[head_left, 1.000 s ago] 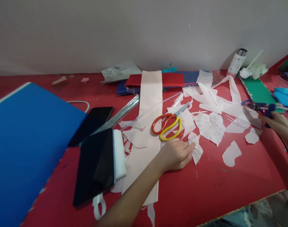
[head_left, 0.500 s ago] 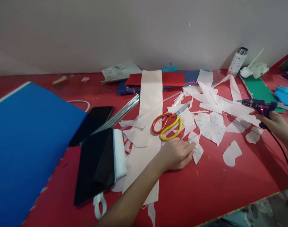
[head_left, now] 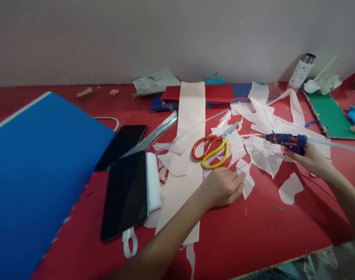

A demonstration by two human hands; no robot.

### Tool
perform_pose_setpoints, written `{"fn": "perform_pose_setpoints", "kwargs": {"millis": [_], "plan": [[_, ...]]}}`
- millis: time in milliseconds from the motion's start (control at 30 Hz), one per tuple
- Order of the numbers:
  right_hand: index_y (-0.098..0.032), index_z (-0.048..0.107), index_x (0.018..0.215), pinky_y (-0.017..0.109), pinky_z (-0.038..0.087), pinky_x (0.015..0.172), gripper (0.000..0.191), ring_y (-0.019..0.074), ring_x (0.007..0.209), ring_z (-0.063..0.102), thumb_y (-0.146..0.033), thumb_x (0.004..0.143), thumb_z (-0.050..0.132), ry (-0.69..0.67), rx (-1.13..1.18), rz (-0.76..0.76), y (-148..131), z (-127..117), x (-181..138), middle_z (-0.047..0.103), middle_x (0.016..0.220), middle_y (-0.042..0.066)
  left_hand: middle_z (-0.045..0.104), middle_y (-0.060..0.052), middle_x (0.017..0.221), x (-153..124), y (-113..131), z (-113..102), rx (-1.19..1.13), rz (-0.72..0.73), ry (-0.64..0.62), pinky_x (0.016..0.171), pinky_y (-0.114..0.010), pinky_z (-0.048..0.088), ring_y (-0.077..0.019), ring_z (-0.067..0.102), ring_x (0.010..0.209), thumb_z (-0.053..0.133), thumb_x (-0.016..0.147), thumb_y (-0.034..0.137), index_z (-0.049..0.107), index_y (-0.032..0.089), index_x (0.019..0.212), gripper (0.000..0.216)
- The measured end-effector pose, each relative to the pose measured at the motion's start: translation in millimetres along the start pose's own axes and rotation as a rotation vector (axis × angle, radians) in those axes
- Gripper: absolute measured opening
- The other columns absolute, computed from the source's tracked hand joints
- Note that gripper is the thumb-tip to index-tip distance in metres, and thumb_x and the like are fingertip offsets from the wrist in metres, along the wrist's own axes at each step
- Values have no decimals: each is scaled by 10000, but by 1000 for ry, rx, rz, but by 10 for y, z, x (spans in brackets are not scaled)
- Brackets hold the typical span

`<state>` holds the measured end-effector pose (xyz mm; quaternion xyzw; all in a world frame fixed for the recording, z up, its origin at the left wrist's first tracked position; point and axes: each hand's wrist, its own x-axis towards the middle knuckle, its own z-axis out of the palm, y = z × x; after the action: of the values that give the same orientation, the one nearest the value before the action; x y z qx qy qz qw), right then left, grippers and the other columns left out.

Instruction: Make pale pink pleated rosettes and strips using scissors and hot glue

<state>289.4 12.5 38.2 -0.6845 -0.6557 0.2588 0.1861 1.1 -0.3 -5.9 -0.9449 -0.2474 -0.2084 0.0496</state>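
My left hand (head_left: 226,187) is closed, its fingertips pinching a small creased white paper petal (head_left: 247,186) on the red table. In my right hand (head_left: 315,158) is a blue hot glue gun (head_left: 289,142), its nozzle pointing left and a clear glue stick (head_left: 334,145) sticking out behind. Below the nozzle lies a pleated white paper piece (head_left: 266,155), apart from my left hand. Scissors (head_left: 214,151) with one red and one yellow handle rest just beyond my left hand, on paper scraps. A loose white cutout (head_left: 291,189) lies between my hands.
A long cream paper strip (head_left: 191,116) runs under my left forearm. To the left are a tablet (head_left: 126,194), a phone (head_left: 123,144) and a large blue board (head_left: 49,175). A patterned bottle (head_left: 302,73) and a green board (head_left: 333,112) stand and lie at the back right.
My right hand has brought the glue gun leftward, over the pleated paper and closer to my left hand. My left hand keeps its pinch on the petal. The view has shifted slightly.
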Motion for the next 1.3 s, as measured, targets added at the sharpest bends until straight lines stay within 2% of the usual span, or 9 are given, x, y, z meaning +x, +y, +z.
{"fn": "perform_pose_setpoints", "kwargs": {"millis": [167,333,467,567,733,1300], "plan": [[-197,630,1026,319,468,696,400,265,852,630,-493,764,569,-46,5,-54,-234,117,5,684,954,61,542,18,530,-43,38,11,42,-15,16,446,-286,329,-142,492,460,408,849,168,587,121,940,206],[-226,665,994,295,473,636,407,248,800,641,-536,736,607,-171,68,-22,-306,201,27,704,856,41,533,17,520,-79,73,3,69,-27,12,432,-284,322,-145,481,453,425,842,152,583,82,1033,257],[-212,671,944,272,462,574,392,208,715,630,-531,721,627,-310,140,22,-305,243,-5,697,792,40,535,20,524,-81,71,1,53,-33,27,444,-281,344,-138,487,460,446,841,153,600,87,1027,250],[-201,643,887,255,458,555,370,180,662,621,-519,698,657,-366,189,38,-318,245,-34,681,729,30,542,17,528,-80,60,4,34,-41,51,447,-280,356,-135,496,463,437,843,147,607,96,1011,244],[-184,581,807,260,455,558,383,174,646,615,-518,655,689,-375,208,53,-284,267,-23,662,704,32,541,16,525,-73,47,-7,3,-43,61,429,-285,350,-135,488,448,425,842,135,614,87,1002,253],[-180,580,811,260,439,535,379,151,594,595,-511,661,687,-349,184,4,-211,364,2,649,692,27,530,20,508,-63,41,-17,5,-46,56,426,-278,337,-125,471,436,413,859,141,620,91,1002,257]]}}
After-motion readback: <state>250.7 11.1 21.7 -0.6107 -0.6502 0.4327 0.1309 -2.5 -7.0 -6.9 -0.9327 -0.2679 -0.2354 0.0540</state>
